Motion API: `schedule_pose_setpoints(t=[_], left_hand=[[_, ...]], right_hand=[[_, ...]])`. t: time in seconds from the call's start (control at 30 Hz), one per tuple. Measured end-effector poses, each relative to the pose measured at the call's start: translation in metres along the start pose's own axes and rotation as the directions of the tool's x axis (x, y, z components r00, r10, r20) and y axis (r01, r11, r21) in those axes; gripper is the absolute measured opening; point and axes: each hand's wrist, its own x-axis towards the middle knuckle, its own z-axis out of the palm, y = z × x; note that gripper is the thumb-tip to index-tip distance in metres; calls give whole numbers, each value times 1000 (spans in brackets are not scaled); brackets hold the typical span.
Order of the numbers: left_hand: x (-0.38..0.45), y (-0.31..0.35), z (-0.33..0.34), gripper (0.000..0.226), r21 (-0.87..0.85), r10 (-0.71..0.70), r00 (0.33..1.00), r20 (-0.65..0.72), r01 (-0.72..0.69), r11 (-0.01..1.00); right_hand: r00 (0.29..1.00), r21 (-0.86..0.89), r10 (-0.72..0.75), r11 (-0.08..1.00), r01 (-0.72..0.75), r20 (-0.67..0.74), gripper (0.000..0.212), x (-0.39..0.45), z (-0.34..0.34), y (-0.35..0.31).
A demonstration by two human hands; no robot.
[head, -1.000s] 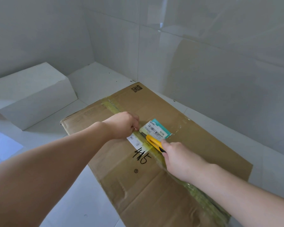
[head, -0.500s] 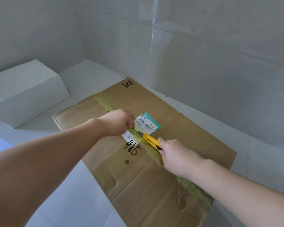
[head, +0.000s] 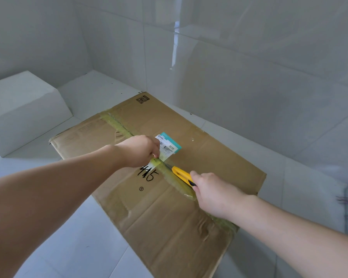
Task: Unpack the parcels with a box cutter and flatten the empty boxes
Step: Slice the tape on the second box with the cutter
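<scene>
The right hand (head: 215, 194) gripped the cutter (head: 182, 174) on the taped seam (head: 119, 125) of the box (head: 169, 227). The left hand (head: 138, 150) pinched the label (head: 168, 147) edge beside it.

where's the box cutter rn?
Head view, centre-right: box cutter in the right hand, blade on the cardboard box's tape seam below the shipping label.

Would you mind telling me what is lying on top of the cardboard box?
On the cardboard box lie a yellowish tape strip, a shipping label and handwritten "415". The left hand hides part of the label; the right hand covers the cutter's rear.
</scene>
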Motion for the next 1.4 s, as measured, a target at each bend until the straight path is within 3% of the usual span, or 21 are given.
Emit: schedule_pose_setpoints(t=[0.37,0.6,1.4], left_hand=[[2,29,12,41,94,53,986,156,-69,993],[3,58,21,42,32,177,978,108,-182,983],[9,86,39,48,-24,348,935,71,-347,938]], right_hand=[[1000,-10,14,1000,-14,11,26,-32,7,14],[1000,-28,6,1000,-6,-2,25,-50,10,25],[1000,-74,3,997,-2,25,37,-122,20,63]])
